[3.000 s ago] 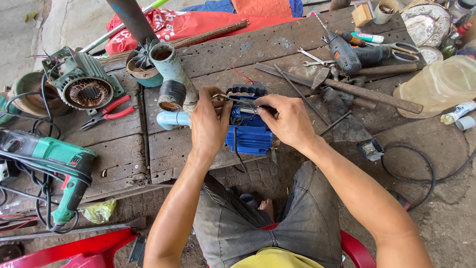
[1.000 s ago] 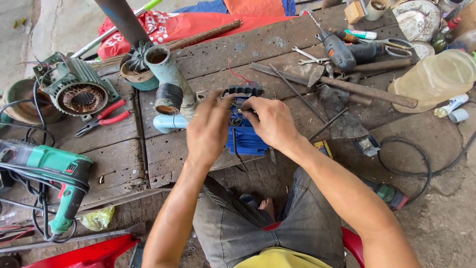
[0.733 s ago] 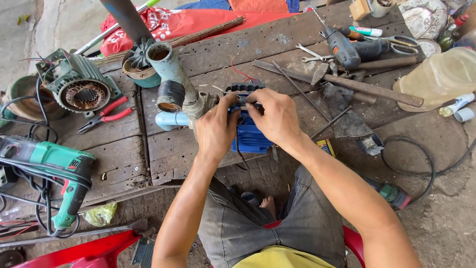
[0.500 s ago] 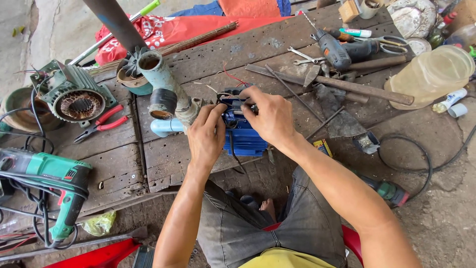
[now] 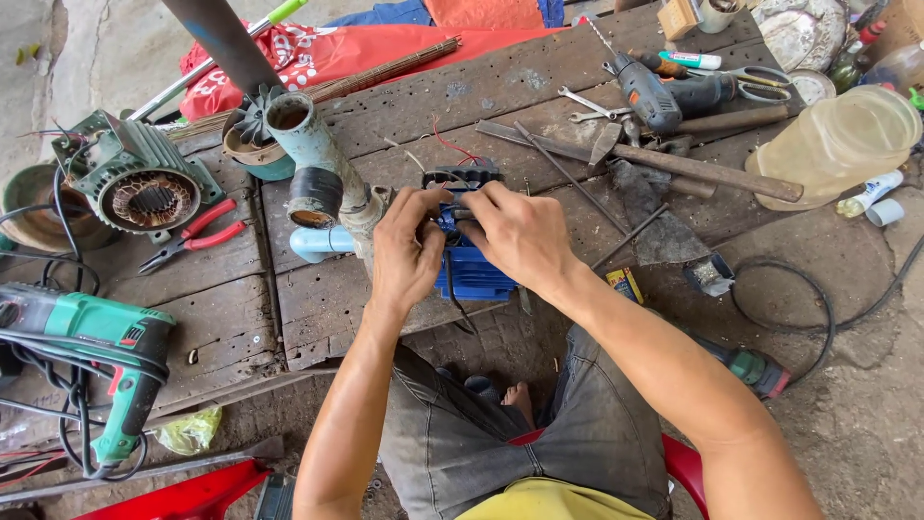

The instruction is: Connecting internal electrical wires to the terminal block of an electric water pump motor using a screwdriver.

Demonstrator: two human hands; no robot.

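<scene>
A blue water pump motor [image 5: 476, 272] lies on the wooden workbench [image 5: 318, 299], joined at its left to grey and pale-blue pipe fittings [image 5: 322, 183]. My left hand [image 5: 406, 250] and my right hand [image 5: 515, 236] rest on top of the motor, fingers pinched together on small wires and a part at its black terminal box [image 5: 464, 178]. A thin red wire [image 5: 452, 146] curls up behind the box. The fingers hide what is pinched.
A green power drill [image 5: 91, 337] and its cables lie at the left, with red-handled pliers [image 5: 192, 236] and an open motor stator [image 5: 144, 193]. A hammer [image 5: 674, 164], cordless drill [image 5: 664, 91], scissors and a plastic jug [image 5: 837, 144] lie at the right.
Both hands have stayed on the motor's terminal box, fingers shifting slightly on the wires. The head view has drifted a little; nothing else on the bench moved.
</scene>
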